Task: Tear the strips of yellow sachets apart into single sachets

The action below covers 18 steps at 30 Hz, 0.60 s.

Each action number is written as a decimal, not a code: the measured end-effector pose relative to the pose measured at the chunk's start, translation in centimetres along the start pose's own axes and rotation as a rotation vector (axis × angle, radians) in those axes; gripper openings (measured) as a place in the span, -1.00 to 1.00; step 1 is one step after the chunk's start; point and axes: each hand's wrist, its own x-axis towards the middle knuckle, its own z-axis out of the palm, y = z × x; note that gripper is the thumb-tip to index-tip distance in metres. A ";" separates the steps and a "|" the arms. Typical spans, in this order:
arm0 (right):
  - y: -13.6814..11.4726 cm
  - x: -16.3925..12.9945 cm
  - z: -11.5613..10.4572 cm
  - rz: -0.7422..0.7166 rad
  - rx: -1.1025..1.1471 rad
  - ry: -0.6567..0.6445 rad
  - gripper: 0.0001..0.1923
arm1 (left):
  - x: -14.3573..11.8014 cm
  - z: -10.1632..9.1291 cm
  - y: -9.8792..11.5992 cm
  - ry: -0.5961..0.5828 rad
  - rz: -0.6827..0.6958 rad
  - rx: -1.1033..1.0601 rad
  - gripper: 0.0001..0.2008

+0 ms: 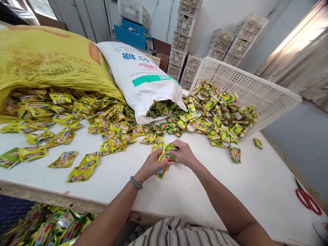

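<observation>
In the head view my left hand (pixel 150 166) grips the side of a green and yellow printed packet (pixel 165 158) above the white table. My right hand (pixel 186 154) has its fingers curled over the packet's upper right part; whether they also pinch something smaller is hidden. Just beyond my hands lie small green sachets (pixel 164 129). To their left are yellow sachets (pixel 112 141), some spread singly across the table. Small yellow-green boxes (pixel 217 116) spill toward me on the right.
A white plastic basket (pixel 271 90) lies tipped on its side at the right. A yellow sack (pixel 51 61) and a white sack (pixel 143 73) open onto the table. Red-handled scissors (pixel 307 201) lie near the right edge. Filled packets (pixel 53 227) sit below the front edge.
</observation>
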 end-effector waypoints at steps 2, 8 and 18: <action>-0.3 -0.5 0.1 0.003 0.021 -0.008 -0.85 | 0.1 0.1 -0.1 -0.004 -0.003 -0.041 -0.55; 0.3 -1.3 -0.8 0.106 0.143 0.114 -0.70 | 0.2 0.2 0.1 -0.016 -0.024 -0.110 -0.51; 1.5 -1.1 2.0 0.266 0.349 0.290 -0.59 | -0.3 0.2 0.6 -0.040 -0.100 -0.220 -0.44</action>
